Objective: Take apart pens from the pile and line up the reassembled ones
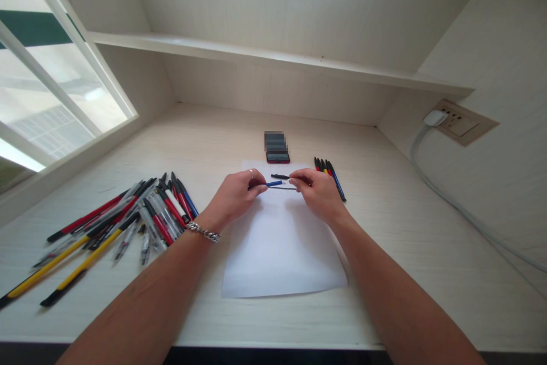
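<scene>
My left hand (236, 193) pinches the end of a blue pen part (273, 183) over a white sheet of paper (282, 245). My right hand (315, 189) is closed on a thin dark refill (282, 188) that runs toward the blue part. A short black pen piece (280, 176) lies on the paper just behind my fingers. A metal bracelet sits on my left wrist and a ring on one left finger.
A heap of red, yellow, black and clear pens (123, 217) lies left of the paper. A few pens (330, 174) lie in a row to the right. A red phone (277, 156) rests behind the paper. A wall socket with white plug (435, 118) and cable is at right.
</scene>
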Motion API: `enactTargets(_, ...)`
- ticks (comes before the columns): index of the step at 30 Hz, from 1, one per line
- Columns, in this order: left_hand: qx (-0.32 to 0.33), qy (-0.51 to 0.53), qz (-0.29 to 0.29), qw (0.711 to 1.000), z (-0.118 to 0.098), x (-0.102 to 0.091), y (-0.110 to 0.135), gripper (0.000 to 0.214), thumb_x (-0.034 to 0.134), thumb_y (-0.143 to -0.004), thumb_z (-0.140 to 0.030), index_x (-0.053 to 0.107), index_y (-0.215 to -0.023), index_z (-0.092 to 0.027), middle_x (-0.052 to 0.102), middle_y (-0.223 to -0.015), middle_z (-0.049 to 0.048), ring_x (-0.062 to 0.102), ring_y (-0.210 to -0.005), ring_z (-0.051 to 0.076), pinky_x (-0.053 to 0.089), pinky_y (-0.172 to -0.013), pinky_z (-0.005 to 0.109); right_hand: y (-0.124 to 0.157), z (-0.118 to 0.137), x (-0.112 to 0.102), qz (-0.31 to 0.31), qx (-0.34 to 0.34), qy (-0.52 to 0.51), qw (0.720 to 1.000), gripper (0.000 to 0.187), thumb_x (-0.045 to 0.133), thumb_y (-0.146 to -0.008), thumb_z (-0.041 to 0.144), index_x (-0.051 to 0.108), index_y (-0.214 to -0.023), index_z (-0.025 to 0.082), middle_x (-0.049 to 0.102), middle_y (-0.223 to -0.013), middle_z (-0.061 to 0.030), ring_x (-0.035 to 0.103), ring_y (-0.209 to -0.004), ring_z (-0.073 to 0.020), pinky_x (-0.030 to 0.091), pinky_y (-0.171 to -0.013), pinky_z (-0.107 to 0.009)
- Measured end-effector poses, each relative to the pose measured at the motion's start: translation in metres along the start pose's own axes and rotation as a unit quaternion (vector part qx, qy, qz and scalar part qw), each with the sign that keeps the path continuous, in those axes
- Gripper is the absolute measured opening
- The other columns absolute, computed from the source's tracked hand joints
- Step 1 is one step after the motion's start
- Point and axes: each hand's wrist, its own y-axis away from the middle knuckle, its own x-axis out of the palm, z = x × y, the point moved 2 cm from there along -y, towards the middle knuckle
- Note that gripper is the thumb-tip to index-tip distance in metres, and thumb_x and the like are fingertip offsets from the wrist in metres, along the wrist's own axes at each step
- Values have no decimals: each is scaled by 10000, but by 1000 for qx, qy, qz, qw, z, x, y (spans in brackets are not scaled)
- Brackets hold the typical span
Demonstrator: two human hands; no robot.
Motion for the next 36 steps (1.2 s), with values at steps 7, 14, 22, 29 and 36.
enactTargets(7, -2, 7, 2, 1000, 0, 0, 0, 142, 581, -832, -336, 666, -854, -224, 699, -826, 9, 617, -777, 189, 433, -718, 295, 2, 4, 2, -4, -9, -19, 1000, 130, 607, -834, 243, 727, -877, 219, 731, -830, -19, 639, -724, -159, 476, -696, -280)
enactTargets(14, 2, 7, 6, 1000, -3, 1, 0, 141, 579, -833, -333, 671, -861, -230, 695, -822, 0, 614, -771, 181, 430, -712, 292, 3, 7, 2, 3, -23, -28, 999, 135, 602, -843, 248, 728, -886, 227, 740, -873, -23, 657, -773, -170, 488, -753, -297)
enactTargets(22, 11, 38, 16, 999, -4, 3, 1, 141, 568, -833, -322, 667, -866, -227, 686, -826, 4, 602, -780, 174, 443, -712, 285, 4, 8, 3, 8, -21, -68, 997, 132, 627, -825, 260, 735, -888, 217, 739, -860, -27, 656, -761, -167, 499, -727, -288)
enactTargets(29, 18, 88, 33, 995, -7, 2, 0, 184, 567, -832, -368, 665, -870, -217, 696, -861, 25, 619, -809, 190, 460, -746, 301, 5, 11, -4, 3, -20, -78, 997, 145, 632, -818, 283, 744, -884, 219, 736, -902, -43, 660, -807, -180, 503, -744, -303)
enactTargets(36, 10, 135, 43, 990, -9, 4, 0, 199, 578, -826, -374, 666, -881, -203, 698, -869, 32, 621, -800, 187, 466, -741, 302, 4, 15, -8, 3, -14, -91, 996, 149, 641, -809, 291, 745, -872, 206, 728, -867, -47, 643, -773, -170, 494, -712, -292)
